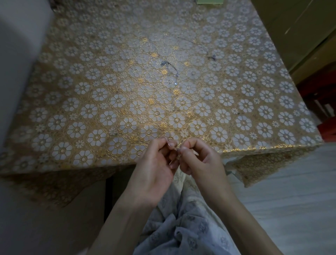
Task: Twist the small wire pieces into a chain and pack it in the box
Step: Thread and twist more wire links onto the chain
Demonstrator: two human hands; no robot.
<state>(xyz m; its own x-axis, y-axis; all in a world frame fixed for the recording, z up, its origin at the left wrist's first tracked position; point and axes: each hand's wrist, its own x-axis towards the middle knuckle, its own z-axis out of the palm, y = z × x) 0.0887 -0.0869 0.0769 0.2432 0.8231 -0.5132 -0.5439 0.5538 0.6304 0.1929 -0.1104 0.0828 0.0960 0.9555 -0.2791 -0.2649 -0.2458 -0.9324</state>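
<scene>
My left hand (156,163) and my right hand (198,160) meet at the table's near edge, fingertips almost touching. Between them they pinch a tiny, thin wire piece (176,149), too small to make out in detail. A short silvery chain piece (171,68) with small beads lies curved on the tablecloth in the middle of the table. A thinner wire strand (198,45) runs further back to the right and ends in a small dark tangle (211,57). A green box (210,1) shows only as a sliver at the top edge.
The table (91,109) wears a gold and white flower-patterned cloth that hangs over its near edge. A pale wall or panel (16,54) stands at the left. Wooden furniture (300,36) stands at the right, with pale floor (291,191) below it. Patterned fabric (181,227) covers my lap.
</scene>
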